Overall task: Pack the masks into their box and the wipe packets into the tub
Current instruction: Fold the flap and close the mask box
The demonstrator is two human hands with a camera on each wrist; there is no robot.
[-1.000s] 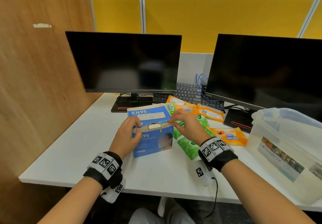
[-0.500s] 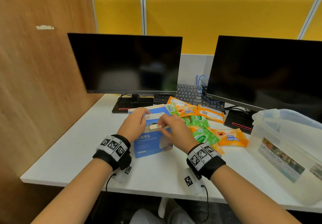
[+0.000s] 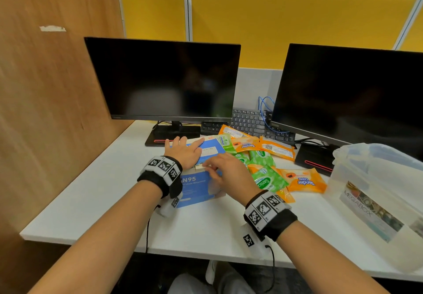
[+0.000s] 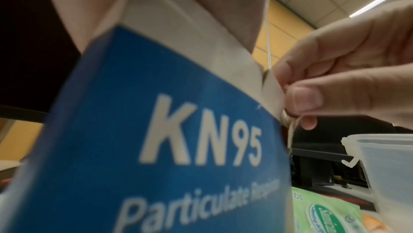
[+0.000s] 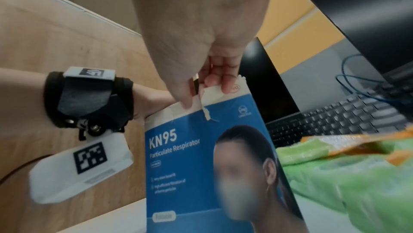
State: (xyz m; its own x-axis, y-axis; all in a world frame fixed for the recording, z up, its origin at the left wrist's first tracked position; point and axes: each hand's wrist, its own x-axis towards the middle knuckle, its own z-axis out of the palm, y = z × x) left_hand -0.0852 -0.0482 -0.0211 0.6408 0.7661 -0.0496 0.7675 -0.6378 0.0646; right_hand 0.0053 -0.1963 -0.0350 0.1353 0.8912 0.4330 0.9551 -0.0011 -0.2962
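Observation:
A blue KN95 mask box (image 3: 196, 186) stands on the white desk (image 3: 103, 202) in front of me. My left hand (image 3: 185, 150) lies flat on its lid, fingers straight. My right hand (image 3: 207, 167) pinches the front flap at the box's top edge; in the left wrist view its thumb and finger (image 4: 301, 100) nip the flap of the box (image 4: 156, 122) together with a thin white loop. Green wipe packets (image 3: 266, 179) and orange wipe packets (image 3: 302, 180) lie in a heap right of the box. The clear tub (image 3: 366, 179) stands at the far right. No masks show.
Two dark monitors (image 3: 164, 78) (image 3: 348, 99) stand behind the work, with a keyboard (image 3: 251, 122) and blue cable between them. A wooden partition (image 3: 45, 110) walls off the left side. Bare desk lies near the front edge.
My left hand left the box's left side and now lies flat on the lid. My right hand slid left from the packets' side to the front flap.

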